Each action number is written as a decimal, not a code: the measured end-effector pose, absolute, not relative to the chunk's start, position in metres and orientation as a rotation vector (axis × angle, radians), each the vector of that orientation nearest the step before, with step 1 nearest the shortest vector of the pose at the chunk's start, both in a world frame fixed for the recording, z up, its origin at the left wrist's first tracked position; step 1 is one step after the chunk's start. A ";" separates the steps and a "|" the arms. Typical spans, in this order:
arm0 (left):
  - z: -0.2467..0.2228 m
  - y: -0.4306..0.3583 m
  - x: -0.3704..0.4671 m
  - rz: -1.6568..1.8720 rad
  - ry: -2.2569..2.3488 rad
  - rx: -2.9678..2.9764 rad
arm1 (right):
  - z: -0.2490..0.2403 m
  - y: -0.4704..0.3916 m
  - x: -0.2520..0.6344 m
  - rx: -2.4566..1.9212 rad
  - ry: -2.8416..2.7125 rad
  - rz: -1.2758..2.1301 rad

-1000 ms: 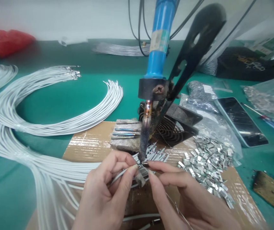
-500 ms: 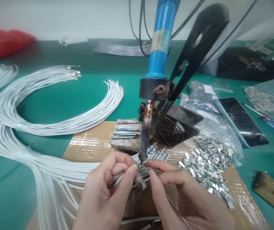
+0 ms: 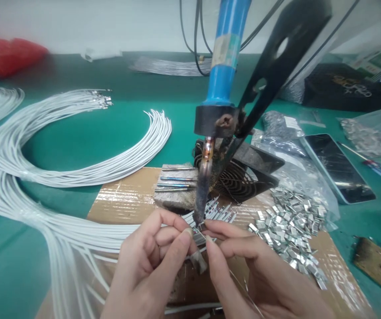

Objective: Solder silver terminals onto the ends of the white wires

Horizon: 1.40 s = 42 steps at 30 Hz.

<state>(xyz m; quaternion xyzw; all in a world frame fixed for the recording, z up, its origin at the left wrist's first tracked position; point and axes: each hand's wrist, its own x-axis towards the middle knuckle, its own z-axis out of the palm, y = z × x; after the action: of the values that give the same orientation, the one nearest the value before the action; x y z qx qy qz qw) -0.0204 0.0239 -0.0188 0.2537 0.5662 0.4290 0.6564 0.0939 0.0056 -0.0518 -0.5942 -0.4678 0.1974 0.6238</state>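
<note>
A blue-handled soldering iron (image 3: 223, 75) hangs tip down in a black metal bracket (image 3: 276, 66), its dark tip between my two hands. My left hand (image 3: 153, 266) is closed, thumb and forefinger pinching the end of a white cable just below the tip; the fingers hide most of that cable. My right hand (image 3: 253, 270) pinches a thin solder wire (image 3: 250, 299), whose end reaches the soldering tip. A tiny metal piece at the fingertips is too small to make out. Behind the fingers lie the ends of several white cables (image 3: 221, 215).
Cardboard (image 3: 120, 199) covers part of the green table. Bundled white cables (image 3: 77, 177) curve across the left. A grey block with metal rods (image 3: 177, 179) and a small black fan (image 3: 240, 177) stand behind the iron. Small metal clips (image 3: 290, 226) are heaped right, near a phone (image 3: 338, 168).
Both hands stay at the iron's tip with only slight finger shifts. The right hand's solder wire has moved a little left toward the tip. The view has shifted slightly.
</note>
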 end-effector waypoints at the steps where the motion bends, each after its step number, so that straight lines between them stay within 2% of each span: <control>1: -0.019 0.024 -0.021 0.964 1.273 0.590 | -0.052 0.005 0.094 -1.359 -1.085 0.443; 18: -0.018 0.022 -0.024 0.910 1.320 0.672 | -0.053 0.002 0.101 -1.392 -1.194 0.445; 42: -0.016 0.028 -0.018 0.967 1.332 0.618 | -0.055 0.005 0.094 -1.363 -1.028 0.498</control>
<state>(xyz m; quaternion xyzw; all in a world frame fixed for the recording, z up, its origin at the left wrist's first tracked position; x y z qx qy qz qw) -0.0180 0.0277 -0.0163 0.2708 0.5833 0.4236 0.6379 0.0936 0.0050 -0.0553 -0.5950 -0.4489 0.2173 0.6303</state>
